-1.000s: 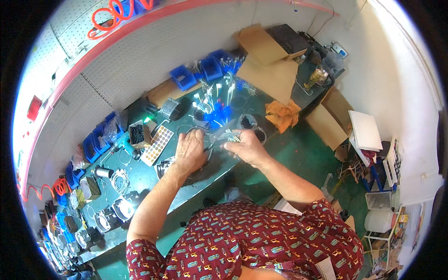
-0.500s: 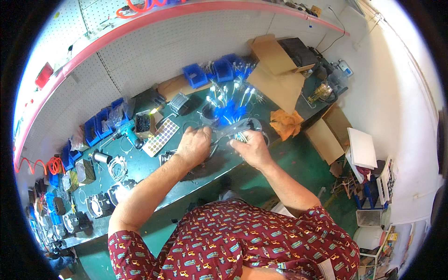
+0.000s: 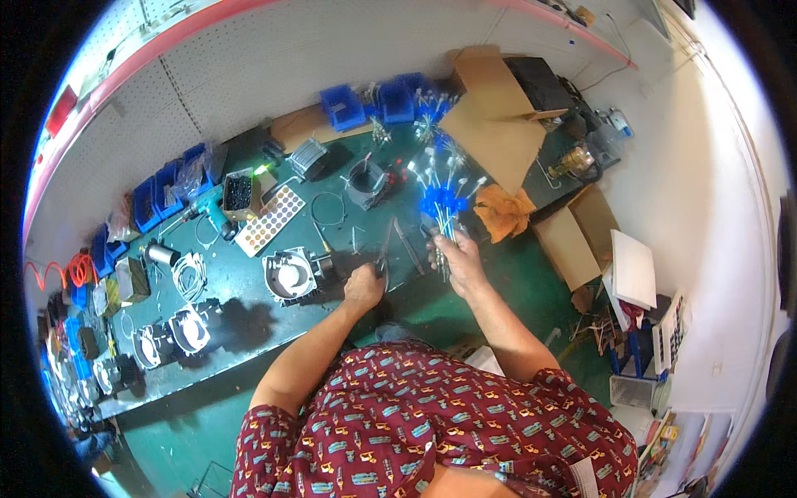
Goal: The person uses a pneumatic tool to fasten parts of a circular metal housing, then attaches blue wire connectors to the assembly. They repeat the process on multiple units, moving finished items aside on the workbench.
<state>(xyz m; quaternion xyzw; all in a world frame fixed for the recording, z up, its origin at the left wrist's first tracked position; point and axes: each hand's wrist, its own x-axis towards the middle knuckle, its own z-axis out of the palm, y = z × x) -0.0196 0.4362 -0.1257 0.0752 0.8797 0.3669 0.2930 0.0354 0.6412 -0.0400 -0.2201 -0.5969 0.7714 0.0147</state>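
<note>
My right hand (image 3: 463, 264) is closed around the lower ends of a bundle of wires (image 3: 444, 217). White plugs fan out at its top, and a bright blue part sits round its middle. Near the front edge of the bench, my left hand (image 3: 364, 286) is closed on a dark, slender thing (image 3: 387, 241) that points away from me; its kind I cannot make out. Between the hands another thin dark strip (image 3: 408, 246) lies on the green bench top. A round motor housing (image 3: 290, 276) stands just left of my left hand.
On the bench (image 3: 365, 224) are a black ring-shaped part (image 3: 368, 184), a sheet of round stickers (image 3: 271, 220), a teal power drill (image 3: 217, 220) and more housings (image 3: 193, 329). Blue bins (image 3: 342, 108) line the back. An orange cloth (image 3: 504, 211) and cardboard (image 3: 490, 137) lie at right.
My hands have moved apart. The left hand came down toward the bench's front edge. The wire bundle moved right in my right hand, and the blurred dark strip no longer crosses it.
</note>
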